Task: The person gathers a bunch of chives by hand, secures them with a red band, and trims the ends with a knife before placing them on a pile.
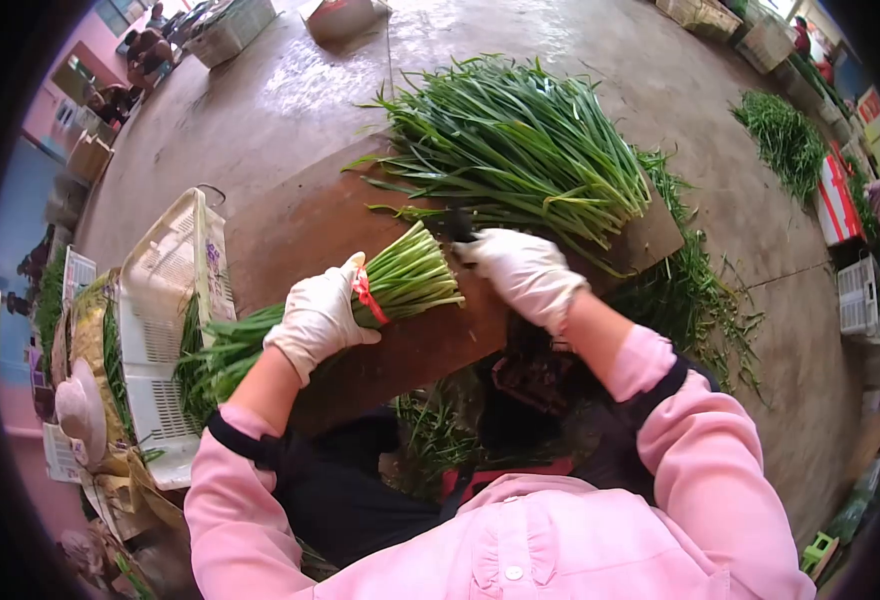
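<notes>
A tied bundle of green stalks (415,275) is held over the brown tabletop (290,240), its pale ends turned toward the gloved right hand (520,270). It is gripped by the gloved left hand (322,315), closed around it just beside the red band (368,293), while its leaves trail toward the white crate (155,385). A dark object (462,225), whose kind cannot be told, is clasped in the right hand. The bundle is judged light, firm at the stalks, softer and easily bruised along the leaves, perhaps slippery if damp; it is best grasped snugly near the band, without crushing. Loose stalks (520,150) are heaped on the tabletop's far side.
</notes>
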### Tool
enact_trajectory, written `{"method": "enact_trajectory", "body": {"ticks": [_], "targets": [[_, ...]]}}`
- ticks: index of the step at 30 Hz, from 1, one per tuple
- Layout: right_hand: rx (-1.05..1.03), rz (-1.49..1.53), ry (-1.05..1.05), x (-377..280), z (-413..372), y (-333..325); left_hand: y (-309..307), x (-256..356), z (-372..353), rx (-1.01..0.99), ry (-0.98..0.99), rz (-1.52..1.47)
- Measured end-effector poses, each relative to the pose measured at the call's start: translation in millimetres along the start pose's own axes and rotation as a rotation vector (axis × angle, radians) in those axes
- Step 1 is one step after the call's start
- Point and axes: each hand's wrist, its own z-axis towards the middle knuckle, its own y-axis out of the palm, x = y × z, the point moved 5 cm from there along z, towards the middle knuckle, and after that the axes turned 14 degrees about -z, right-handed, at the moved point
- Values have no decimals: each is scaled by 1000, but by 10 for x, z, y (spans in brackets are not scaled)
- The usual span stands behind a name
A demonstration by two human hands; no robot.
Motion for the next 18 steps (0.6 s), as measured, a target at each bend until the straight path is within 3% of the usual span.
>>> {"method": "enact_trajectory", "body": {"ticks": [2, 4, 6, 8, 9, 11, 12, 14, 16, 17, 18], "targets": [[59, 100, 21, 387, -70, -41, -78, -71, 110, -33, 9, -45], [437, -134, -312, -45, -327, -324, -59, -117, 197, -156, 127, -108], [408, -78, -424, -476, -416, -334, -121, -84, 239, -204, 123, -145], [103, -89, -379, -768, -389, -247, -140, -86, 274, -239, 146, -93], [103, -89, -378, -662, -292, -115, -164, -46, 273, -238, 112, -26], [301, -194, -542, -412, -70, 179, -138, -67, 271, -201, 151, 5], [163, -363, -382, -349, -92, 107, -132, -65, 261, -164, 189, 36], [-14, -74, -211, 224, -178, 206, -103, -71, 211, -179, 181, 53], [57, -118, -183, 337, -347, -14, -158, -26, 213, -183, 176, 69], [-34, -47, -34, 290, -440, -172, -185, 43, 163, -175, 161, 139], [14, -21, -3, 324, -487, -227, -229, 134, 129, -163, 149, 211]]}}
